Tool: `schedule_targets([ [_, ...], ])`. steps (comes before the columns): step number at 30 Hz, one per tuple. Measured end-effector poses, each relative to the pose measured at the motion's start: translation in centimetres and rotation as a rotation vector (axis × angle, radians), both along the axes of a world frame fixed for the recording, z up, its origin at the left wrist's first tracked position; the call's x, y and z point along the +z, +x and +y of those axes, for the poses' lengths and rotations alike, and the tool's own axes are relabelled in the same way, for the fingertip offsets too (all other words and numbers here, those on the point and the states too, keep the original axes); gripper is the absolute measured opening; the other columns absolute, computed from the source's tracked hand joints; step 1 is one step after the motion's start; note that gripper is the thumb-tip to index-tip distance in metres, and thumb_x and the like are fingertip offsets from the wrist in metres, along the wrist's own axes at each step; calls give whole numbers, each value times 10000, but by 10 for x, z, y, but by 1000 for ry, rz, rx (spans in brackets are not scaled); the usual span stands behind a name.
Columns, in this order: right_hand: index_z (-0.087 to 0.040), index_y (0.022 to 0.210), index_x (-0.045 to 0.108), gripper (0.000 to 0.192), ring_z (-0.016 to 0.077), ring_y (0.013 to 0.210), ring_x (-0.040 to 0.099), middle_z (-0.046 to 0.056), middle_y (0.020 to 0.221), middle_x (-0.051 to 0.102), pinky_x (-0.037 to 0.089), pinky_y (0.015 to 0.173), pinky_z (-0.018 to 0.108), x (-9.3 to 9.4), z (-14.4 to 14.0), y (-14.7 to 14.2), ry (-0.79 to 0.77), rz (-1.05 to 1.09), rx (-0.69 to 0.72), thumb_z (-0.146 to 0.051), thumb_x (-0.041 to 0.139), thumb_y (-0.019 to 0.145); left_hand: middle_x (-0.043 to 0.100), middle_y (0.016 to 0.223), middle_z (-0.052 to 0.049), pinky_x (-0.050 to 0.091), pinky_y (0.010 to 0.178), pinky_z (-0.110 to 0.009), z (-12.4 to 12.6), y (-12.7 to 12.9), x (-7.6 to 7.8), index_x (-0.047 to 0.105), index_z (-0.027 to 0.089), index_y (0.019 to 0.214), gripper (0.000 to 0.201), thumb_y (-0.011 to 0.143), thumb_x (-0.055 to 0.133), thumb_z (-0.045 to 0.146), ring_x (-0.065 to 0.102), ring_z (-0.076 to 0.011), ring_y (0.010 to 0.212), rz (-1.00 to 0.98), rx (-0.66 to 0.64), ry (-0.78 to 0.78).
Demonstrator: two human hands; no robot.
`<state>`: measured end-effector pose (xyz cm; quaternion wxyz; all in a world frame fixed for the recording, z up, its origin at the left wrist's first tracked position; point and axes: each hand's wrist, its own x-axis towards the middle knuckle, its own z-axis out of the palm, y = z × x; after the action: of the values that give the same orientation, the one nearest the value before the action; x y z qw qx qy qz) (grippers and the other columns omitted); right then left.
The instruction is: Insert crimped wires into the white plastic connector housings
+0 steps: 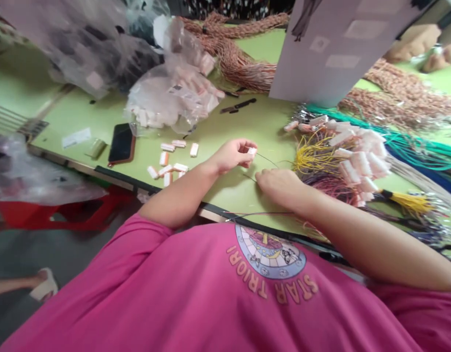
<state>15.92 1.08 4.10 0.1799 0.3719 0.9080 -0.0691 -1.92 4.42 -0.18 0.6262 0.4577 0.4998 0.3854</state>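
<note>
My left hand (233, 154) pinches a small white connector housing (251, 151) between thumb and fingertips. A thin dark wire (266, 159) runs from the housing toward my right hand (278, 183), whose fingers are closed on it, knuckles up. Below the left fingertips another stretch of wire shows close to the right fingers. Several loose white and orange connector housings (167, 168) lie on the green table left of my left forearm. To the right of my right hand sits a heap of yellow wires (315, 154) with white connectors (360, 164) on them.
Clear plastic bags (174, 93) with white pieces stand at the back left. A phone (121, 143) lies near the front edge, and a dark cutter (238, 105) farther back. An upright white board (320, 54) stands behind green wires (412, 142). Twisted wire bundles (243, 63) lie beyond.
</note>
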Motion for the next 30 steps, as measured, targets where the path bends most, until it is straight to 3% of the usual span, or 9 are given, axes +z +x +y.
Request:
schedule_targets([
  [3,-75,1126,677,385,260,852,699,198,978,739,422,638,320,-16,-15,-5,19,33,-41,-50,346,930,629,768,17,512,596,-227,-2,-1,4,608,109,983,263,750,655,-3,590,-61,605,-50,-6,-7],
  [7,-140,1055,695,291,215,819,674,138,986,746,428,675,301,-26,-19,11,-66,214,-86,-108,479,862,638,769,18,506,587,-227,-4,-2,5,599,115,982,293,721,683,11,605,-65,599,-143,-33,-63],
  [12,-162,898,718,201,155,764,632,51,859,736,454,731,274,-24,-19,33,-252,745,-150,-189,530,831,664,751,18,521,607,-234,-12,3,6,593,127,988,397,641,772,50,650,-95,632,-285,-160,-180],
  [16,-167,824,722,210,141,711,621,29,784,729,450,708,263,-30,-20,35,-109,1064,-373,-248,529,842,689,762,5,543,646,-256,-19,8,5,597,132,981,444,606,831,89,670,-109,638,-345,-212,-221],
  [21,-156,791,718,216,151,700,609,55,782,729,425,694,273,-39,-20,33,120,1025,-517,-230,518,829,690,763,8,564,697,-272,-23,11,4,590,137,981,458,606,850,96,680,-107,661,-359,-236,-244],
  [30,-167,873,740,278,180,742,632,85,833,744,404,687,291,-44,-22,36,219,802,-466,-249,474,878,679,767,17,560,701,-283,-23,12,4,617,148,1007,424,642,824,92,669,-104,632,-294,-231,-248],
])
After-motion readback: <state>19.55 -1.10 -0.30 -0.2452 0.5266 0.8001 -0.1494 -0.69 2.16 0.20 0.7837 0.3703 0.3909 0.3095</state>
